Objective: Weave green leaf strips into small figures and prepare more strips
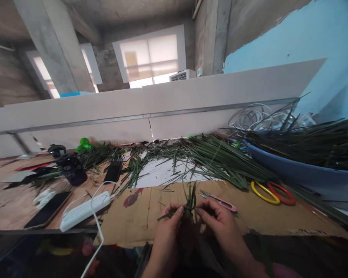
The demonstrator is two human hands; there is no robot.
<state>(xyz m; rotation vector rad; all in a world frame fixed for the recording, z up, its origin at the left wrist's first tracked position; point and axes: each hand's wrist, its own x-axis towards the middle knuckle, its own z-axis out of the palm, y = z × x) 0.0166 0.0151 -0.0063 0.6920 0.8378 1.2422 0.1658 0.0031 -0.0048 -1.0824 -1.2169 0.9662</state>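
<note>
My left hand (167, 231) and my right hand (217, 226) meet in front of me, their fingertips pinching a small bunch of narrow green palm-like leaf strips (189, 204). Strip ends stick up and out to the left of my fingers. The middle of the bunch is hidden by my fingers. Beside my right hand, a small pair of snips with a pink handle (219, 201) lies on a brown cardboard sheet (139, 222). A large heap of long green leaf strips (214, 162) lies beyond my hands.
A blue basin (295, 170) full of leaf strips stands at the right, behind yellow-and-red-handled scissors (272, 194). At the left lie a white power bank (85, 211) with a cable, several phones (48, 209), and a dark bottle (72, 168). A white partition (133, 112) runs behind the table.
</note>
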